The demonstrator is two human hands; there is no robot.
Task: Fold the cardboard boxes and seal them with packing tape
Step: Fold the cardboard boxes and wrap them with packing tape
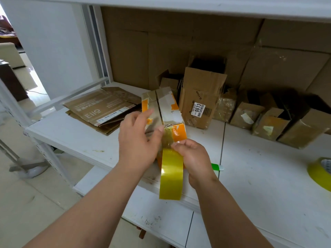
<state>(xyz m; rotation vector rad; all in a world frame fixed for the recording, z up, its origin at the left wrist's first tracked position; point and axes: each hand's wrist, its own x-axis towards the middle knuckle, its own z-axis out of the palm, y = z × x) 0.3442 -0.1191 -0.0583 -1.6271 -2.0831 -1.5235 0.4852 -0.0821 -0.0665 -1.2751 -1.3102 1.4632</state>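
Note:
A small cardboard box [167, 108] with orange patches and torn white labels stands on its end on the white table [268, 185], its flaps folded shut. My left hand [138, 140] lies against its left side, the thumb pressing the end of a tape strip onto the box's near face. My right hand [194, 158] grips a roll of yellow packing tape [171, 174] just below the box, with tape running from the roll up to the box.
Flattened cardboard boxes [100, 110] lie at the left of the table. A taller open box [200, 97] with a 0613 label and several small taped boxes [268, 119] line the back. A second yellow tape roll [320, 170] sits at the right edge. A green item [216, 167] shows behind my right wrist.

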